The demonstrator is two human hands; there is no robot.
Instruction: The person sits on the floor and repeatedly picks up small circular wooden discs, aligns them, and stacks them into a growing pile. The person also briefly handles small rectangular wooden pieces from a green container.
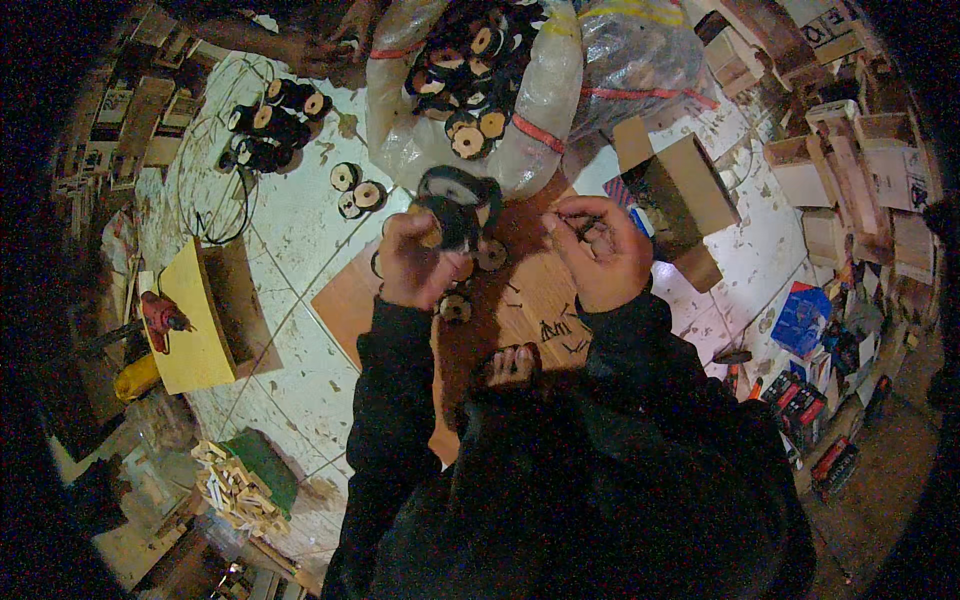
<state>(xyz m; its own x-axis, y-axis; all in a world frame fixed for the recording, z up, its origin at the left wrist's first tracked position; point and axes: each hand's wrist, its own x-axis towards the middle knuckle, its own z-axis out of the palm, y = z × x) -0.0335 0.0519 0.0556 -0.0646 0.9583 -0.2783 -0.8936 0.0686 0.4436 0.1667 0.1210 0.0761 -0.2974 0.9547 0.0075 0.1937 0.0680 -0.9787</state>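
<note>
My left hand is closed round a black round piece, like a wheel or caster, held above a brown board. My right hand is apart from it, its thumb and forefinger pinched; anything between them is too small to make out. Several dark screws or nails lie on the board below the right hand. Black-rimmed discs with wooden faces lie by my left wrist, partly hidden by it. Another black ring-shaped piece shows just beyond the held one.
Ahead, a clear plastic sack holds many similar discs. More discs stand on the tiled floor, left of it. An open cardboard box is at right. At left, a red drill rests by a yellow panel. Another person's arm reaches in.
</note>
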